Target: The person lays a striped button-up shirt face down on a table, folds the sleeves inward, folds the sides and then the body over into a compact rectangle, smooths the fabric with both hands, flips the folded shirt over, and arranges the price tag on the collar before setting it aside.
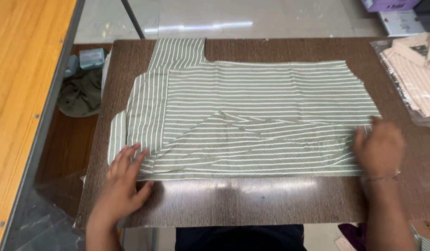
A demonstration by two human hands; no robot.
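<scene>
A bagged pink shirt (417, 79) lies at the bench's (252, 200) right edge, nothing obstructing the green striped shirt (252, 116), folded flat mid-bench, left hand (124, 179) open-gripped on its near corner, right hand (380, 148) blurred, grip indeterminable.

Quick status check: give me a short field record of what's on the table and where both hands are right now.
surface: dark brown table
main item: green striped garment, spread flat, partly folded, one sleeve laid diagonally across it
left hand: flat, fingers spread, on the garment's near left corner
right hand: on the garment's near right edge, motion-blurred
far right: bagged pale striped shirt
left side: orange wooden surface
floor, left: crumpled dark green cloth
</scene>
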